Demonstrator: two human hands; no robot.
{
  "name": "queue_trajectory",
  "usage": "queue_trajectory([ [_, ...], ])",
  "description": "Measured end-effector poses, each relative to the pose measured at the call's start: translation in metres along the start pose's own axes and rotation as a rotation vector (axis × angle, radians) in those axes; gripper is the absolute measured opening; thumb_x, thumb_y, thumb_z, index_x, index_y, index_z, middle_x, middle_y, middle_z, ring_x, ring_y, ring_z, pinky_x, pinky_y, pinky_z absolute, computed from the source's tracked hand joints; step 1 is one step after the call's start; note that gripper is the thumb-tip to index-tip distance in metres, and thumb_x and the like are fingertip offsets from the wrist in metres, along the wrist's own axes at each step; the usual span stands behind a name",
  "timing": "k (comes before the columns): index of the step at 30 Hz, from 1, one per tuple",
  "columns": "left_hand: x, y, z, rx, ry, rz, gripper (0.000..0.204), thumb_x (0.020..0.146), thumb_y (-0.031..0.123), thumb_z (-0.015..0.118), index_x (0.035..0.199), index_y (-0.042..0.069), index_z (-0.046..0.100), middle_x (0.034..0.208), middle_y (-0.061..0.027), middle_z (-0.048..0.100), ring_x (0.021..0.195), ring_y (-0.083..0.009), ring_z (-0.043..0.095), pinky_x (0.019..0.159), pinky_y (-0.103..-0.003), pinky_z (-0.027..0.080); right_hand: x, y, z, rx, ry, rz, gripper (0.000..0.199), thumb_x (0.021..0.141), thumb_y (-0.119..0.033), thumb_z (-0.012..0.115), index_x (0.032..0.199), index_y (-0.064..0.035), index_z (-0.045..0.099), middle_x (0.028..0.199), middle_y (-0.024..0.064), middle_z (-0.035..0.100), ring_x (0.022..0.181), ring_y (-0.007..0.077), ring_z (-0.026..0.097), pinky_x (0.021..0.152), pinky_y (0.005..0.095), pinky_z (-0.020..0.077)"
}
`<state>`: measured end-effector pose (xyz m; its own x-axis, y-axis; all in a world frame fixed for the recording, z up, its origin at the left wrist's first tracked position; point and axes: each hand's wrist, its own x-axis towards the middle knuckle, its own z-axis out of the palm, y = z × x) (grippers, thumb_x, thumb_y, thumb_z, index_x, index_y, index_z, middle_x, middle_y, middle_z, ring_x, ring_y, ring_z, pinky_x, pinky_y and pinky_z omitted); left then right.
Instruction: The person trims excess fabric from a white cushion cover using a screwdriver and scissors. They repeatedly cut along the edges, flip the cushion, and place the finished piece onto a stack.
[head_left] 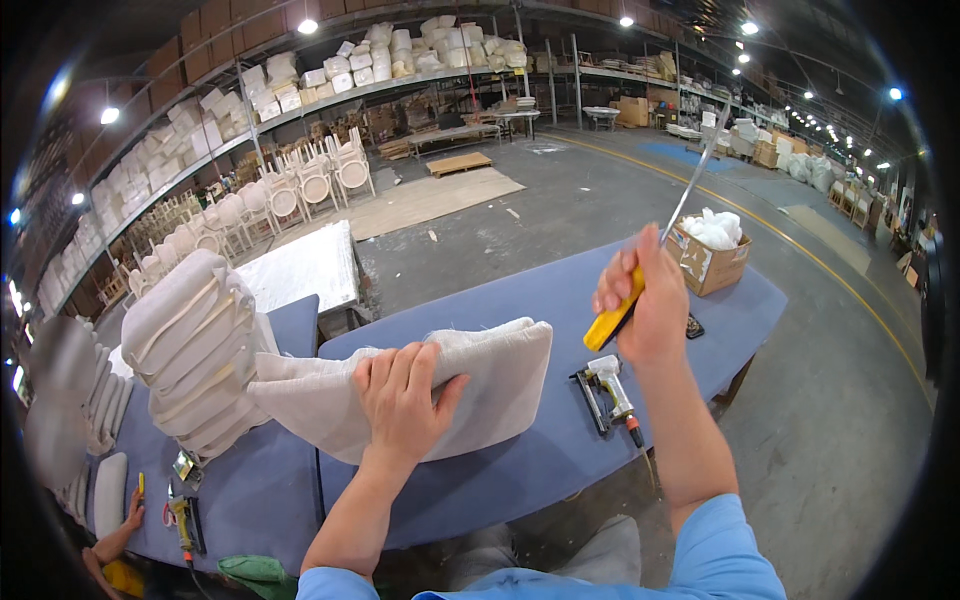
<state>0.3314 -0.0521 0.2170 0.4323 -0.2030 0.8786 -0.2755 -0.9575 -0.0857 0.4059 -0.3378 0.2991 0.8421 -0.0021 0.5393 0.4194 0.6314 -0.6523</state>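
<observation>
My left hand (408, 405) grips the top edge of a pale grey fabric seat cushion (490, 395), fingers over it and thumb on the near face. The cushion stands tilted on its edge on the blue-covered table, with loose threads along its top. Raised to the right of it, my right hand (650, 300) is closed round a yellow-and-black handled tool (612, 322) with a long, thin metal shaft pointing up and away. Whether it is a blade or a screwdriver I cannot tell. Below that hand a staple gun (607, 395) with an air hose lies on the table.
At the left rises a stack of similar cushions (190, 350). Another staple gun (185, 525) lies near a co-worker's hand (133, 515). A carton of white stuffing (712, 262) and a phone (694, 327) are on the far right of the table (460, 500). Chair frames (285, 195) stand beyond.
</observation>
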Motion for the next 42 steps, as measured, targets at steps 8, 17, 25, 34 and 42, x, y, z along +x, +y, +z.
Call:
queue_trajectory([
  [8, -0.021, 0.017, -0.014, 0.021, 0.023, 0.010, 0.045, 0.089, 0.043, 0.079, 0.120, 0.010, 0.071, 0.112, -0.0033, 0.071, 0.103, -0.0253, 0.061, 0.100, -0.046, 0.035, 0.046, -0.030, 0.047, -0.118, -0.050, -0.075, 0.045, 0.109, -0.049, 0.059, 0.085, -0.0122, 0.049, 0.065, 0.0012, 0.048, 0.054, 0.0141, 0.052, 0.051, 0.0321, 0.0462],
  [17, -0.042, 0.031, -0.035, 0.001, 0.017, -0.048, 0.040, 0.090, 0.045, 0.079, 0.112, 0.012, 0.073, 0.109, -0.0029, 0.071, 0.102, -0.0247, 0.060, 0.099, -0.045, 0.034, 0.036, -0.016, 0.029, 0.014, -0.055, 0.051, 0.035, 0.111, -0.031, 0.056, 0.083, -0.0105, 0.049, 0.061, 0.0023, 0.048, 0.049, 0.0165, 0.051, 0.048, 0.0347, 0.0455],
  [25, -0.044, 0.042, -0.039, -0.046, -0.006, -0.072, 0.038, 0.088, 0.041, 0.081, 0.111, 0.012, 0.074, 0.109, -0.0027, 0.070, 0.102, -0.0247, 0.061, 0.099, -0.045, 0.034, 0.004, -0.004, 0.014, -0.011, -0.013, 0.067, 0.042, 0.112, -0.039, 0.052, 0.080, -0.0123, 0.048, 0.061, 0.0055, 0.049, 0.051, 0.0185, 0.050, 0.050, 0.0362, 0.0444],
  [34, -0.020, 0.027, -0.019, -0.054, -0.003, -0.092, 0.038, 0.085, 0.037, 0.083, 0.111, 0.011, 0.074, 0.107, -0.0019, 0.070, 0.102, -0.0249, 0.061, 0.100, -0.044, 0.034, -0.014, -0.014, 0.000, 0.196, -0.056, -0.387, 0.039, 0.111, -0.034, 0.047, 0.078, -0.0136, 0.041, 0.060, 0.0015, 0.040, 0.053, 0.0177, 0.043, 0.054, 0.0363, 0.0400],
  [42, -0.004, 0.011, -0.009, -0.053, 0.022, -0.074, 0.037, 0.081, 0.031, 0.085, 0.109, 0.010, 0.073, 0.104, -0.0040, 0.072, 0.100, -0.0256, 0.062, 0.101, -0.044, 0.035, -0.011, 0.029, -0.011, 0.204, 0.074, -0.214, 0.044, 0.111, -0.036, 0.051, 0.075, -0.0133, 0.040, 0.060, 0.0020, 0.042, 0.056, 0.0179, 0.047, 0.060, 0.0382, 0.0456],
])
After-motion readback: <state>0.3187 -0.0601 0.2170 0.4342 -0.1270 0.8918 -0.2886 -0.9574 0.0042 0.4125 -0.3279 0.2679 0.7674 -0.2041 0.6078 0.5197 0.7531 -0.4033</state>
